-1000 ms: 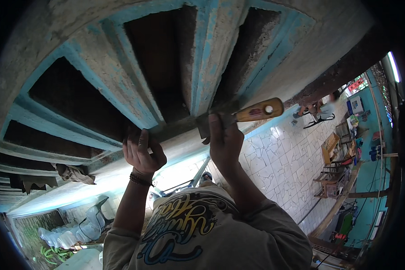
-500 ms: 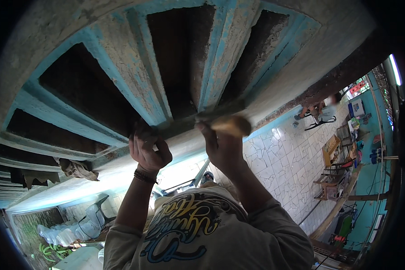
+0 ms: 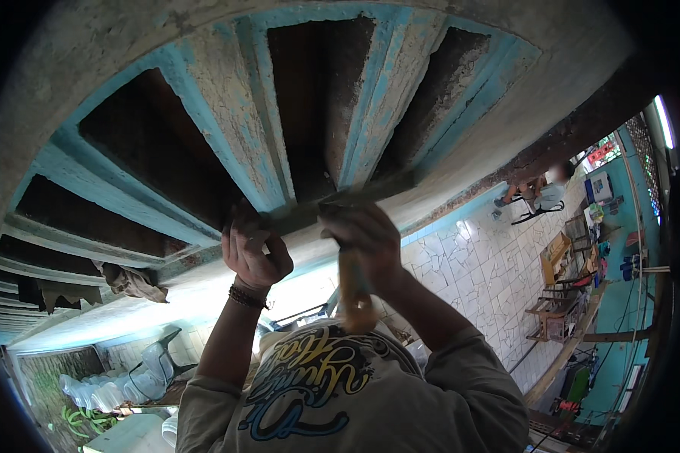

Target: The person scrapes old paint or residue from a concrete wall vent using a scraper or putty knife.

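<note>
Overhead is a weathered concrete grille [image 3: 249,113], its slats patched with peeling pale blue paint and dark gaps between them. My left hand [image 3: 251,249] has its fingers curled on the grille's bottom ledge [image 3: 295,217]. Just right of it, my right hand [image 3: 366,241] grips a putty knife [image 3: 355,302]; its wooden handle now hangs downward, smeared by motion, and the blade is hard to make out near my fingers. A crumpled brownish rag [image 3: 132,283] lies in the grille at the left.
A person [image 3: 548,196] sits on a chair beyond the tiled floor [image 3: 476,279]. Wooden furniture [image 3: 551,317] and assorted clutter stand along the turquoise wall [image 3: 619,377] at right. A grey chair [image 3: 159,366] and several translucent plastic containers [image 3: 106,392] are at lower left.
My right hand has turned the putty knife from handle pointing right to handle pointing down. My left hand stays on the ledge, slightly shifted rightward in view along with the grille.
</note>
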`<state>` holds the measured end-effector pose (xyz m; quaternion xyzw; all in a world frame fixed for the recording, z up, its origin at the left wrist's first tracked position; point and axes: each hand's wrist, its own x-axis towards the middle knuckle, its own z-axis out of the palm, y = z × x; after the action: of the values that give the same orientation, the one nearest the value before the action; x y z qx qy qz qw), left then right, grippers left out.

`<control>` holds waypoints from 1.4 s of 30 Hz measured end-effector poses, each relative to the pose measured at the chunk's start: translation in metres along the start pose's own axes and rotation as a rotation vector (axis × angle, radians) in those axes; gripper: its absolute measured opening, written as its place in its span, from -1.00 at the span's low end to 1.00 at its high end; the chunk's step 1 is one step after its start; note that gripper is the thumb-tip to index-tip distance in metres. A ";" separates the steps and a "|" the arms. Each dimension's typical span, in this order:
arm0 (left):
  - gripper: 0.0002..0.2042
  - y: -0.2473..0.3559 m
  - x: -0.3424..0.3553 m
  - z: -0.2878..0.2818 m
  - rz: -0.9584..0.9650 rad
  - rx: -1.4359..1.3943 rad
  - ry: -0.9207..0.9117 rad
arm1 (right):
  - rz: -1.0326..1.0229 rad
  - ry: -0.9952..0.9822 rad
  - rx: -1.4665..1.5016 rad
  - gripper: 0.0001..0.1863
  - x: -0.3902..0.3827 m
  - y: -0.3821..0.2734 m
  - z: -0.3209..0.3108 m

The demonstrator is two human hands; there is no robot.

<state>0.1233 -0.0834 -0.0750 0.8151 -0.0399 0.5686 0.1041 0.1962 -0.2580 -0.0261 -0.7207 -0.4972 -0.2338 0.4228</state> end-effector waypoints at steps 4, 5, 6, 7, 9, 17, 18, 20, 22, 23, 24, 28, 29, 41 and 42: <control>-0.77 0.000 0.005 0.000 0.018 0.004 0.005 | -0.065 -0.046 0.014 -0.65 0.001 -0.008 0.000; -0.77 0.000 0.005 0.000 0.019 0.005 0.004 | -0.064 -0.044 0.015 -0.65 0.001 -0.005 0.000; -0.78 0.001 0.005 0.000 0.012 -0.002 -0.001 | -0.072 -0.005 -0.010 -0.66 0.001 -0.002 0.000; -0.78 0.002 0.005 -0.001 0.004 -0.008 -0.006 | -0.080 0.034 -0.034 -0.66 0.000 0.001 0.000; -0.78 0.002 0.004 -0.001 0.004 0.002 -0.009 | -0.106 -0.029 -0.051 -0.65 -0.006 0.003 -0.005; -0.79 0.001 0.002 0.000 0.004 0.006 -0.002 | -0.167 -0.102 0.005 -0.63 -0.008 0.018 -0.008; -0.77 -0.001 -0.001 -0.001 0.009 0.026 -0.014 | -0.180 -0.099 0.017 -0.63 -0.005 0.018 -0.009; -0.75 -0.001 -0.003 -0.001 0.015 0.047 -0.028 | -0.192 -0.095 0.031 -0.63 0.000 0.019 -0.008; -0.75 -0.001 -0.002 -0.001 0.011 0.036 -0.019 | -0.267 -0.028 -0.014 -0.66 0.005 0.020 -0.004; -0.75 -0.001 -0.001 -0.001 0.013 0.036 -0.020 | -0.267 -0.027 -0.014 -0.66 0.004 0.021 -0.005; -0.75 -0.001 0.000 -0.001 0.016 0.028 -0.017 | -0.269 -0.047 -0.026 -0.68 0.001 0.021 -0.006; -0.80 0.003 0.004 -0.001 0.007 0.047 -0.018 | -0.276 -0.145 0.049 -0.72 -0.011 0.018 -0.013; -0.80 0.001 0.004 0.001 0.008 0.048 -0.017 | -0.267 -0.127 0.038 -0.71 -0.010 0.017 -0.012; -0.79 0.003 0.006 0.001 0.029 0.042 -0.009 | -0.197 -0.049 -0.099 -0.69 -0.013 0.025 -0.020; -0.77 0.002 0.005 0.001 0.033 0.044 -0.006 | -0.197 -0.048 -0.098 -0.69 -0.009 0.023 -0.023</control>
<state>0.1258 -0.0856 -0.0706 0.8180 -0.0410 0.5687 0.0765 0.2152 -0.2858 -0.0291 -0.6934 -0.5636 -0.2809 0.3501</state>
